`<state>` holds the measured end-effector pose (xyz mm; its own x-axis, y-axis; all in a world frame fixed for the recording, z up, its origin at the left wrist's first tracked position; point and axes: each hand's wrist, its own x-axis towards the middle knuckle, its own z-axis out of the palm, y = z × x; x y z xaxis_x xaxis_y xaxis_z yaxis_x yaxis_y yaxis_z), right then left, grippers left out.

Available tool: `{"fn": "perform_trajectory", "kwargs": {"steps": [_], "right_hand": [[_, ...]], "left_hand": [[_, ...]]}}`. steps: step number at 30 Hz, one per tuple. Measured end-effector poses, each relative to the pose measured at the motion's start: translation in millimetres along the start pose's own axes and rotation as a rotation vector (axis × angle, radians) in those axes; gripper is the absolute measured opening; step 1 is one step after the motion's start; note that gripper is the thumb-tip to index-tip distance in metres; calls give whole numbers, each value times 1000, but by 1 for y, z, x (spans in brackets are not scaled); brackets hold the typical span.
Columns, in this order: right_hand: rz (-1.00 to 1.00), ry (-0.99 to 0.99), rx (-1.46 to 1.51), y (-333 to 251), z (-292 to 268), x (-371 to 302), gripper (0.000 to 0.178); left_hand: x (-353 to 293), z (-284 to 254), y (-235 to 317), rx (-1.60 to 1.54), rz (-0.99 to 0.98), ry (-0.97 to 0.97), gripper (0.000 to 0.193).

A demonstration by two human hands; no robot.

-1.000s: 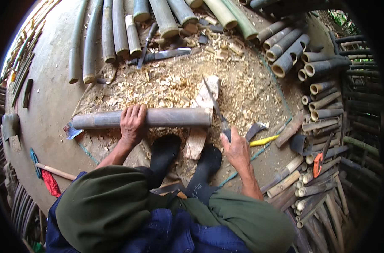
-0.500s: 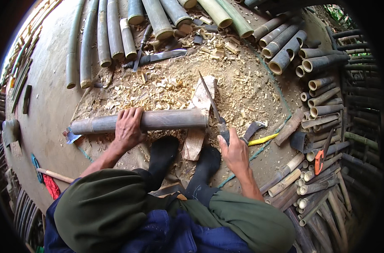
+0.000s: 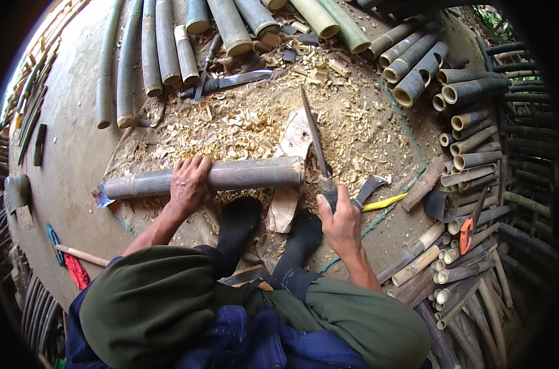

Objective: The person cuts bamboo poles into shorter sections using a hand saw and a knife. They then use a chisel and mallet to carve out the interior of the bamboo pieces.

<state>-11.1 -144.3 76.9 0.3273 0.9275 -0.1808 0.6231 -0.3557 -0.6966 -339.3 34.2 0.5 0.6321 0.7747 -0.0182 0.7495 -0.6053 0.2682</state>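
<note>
A thick grey-brown bamboo tube [image 3: 248,174] lies crosswise in front of me, its right end resting over a pale wooden block [image 3: 282,212]. My left hand [image 3: 190,184] is wrapped over the tube left of its middle and presses down on it. In my right hand [image 3: 341,221] is the dark handle of a long knife [image 3: 315,138], closed in my fingers. Its narrow blade points away from me and slants slightly left, just right of the tube's right end. From this angle I cannot tell whether blade and tube touch.
Wood chips [image 3: 230,132] cover the ground sheet. A yellow-handled hooked blade [image 3: 371,186] lies right of my right hand. Two more knives [image 3: 242,79] lie at the far side, below a row of bamboo poles [image 3: 165,46]. Cut tubes [image 3: 476,160] and an orange-handled saw [image 3: 466,235] are at right.
The knife has shifted a little to the right and its tip reaches farther away, with the blade's flat showing more. My left hand stays on the bamboo tube.
</note>
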Motion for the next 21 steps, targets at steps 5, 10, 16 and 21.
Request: {"fn": "perform_trajectory", "kwargs": {"steps": [5,10,16,21], "right_hand": [[-416,271,30,0,2,-5,32],[-55,-57,-210,3,20,3,30],[-483,273,21,-22,-6,-2,40],[-40,-46,-309,14,21,3,31]], "left_hand": [[-1,0,8,8,19,89,41],[-4,3,4,40,21,60,42],[-1,0,6,18,26,76,45],[0,0,8,7,33,74,46]]}}
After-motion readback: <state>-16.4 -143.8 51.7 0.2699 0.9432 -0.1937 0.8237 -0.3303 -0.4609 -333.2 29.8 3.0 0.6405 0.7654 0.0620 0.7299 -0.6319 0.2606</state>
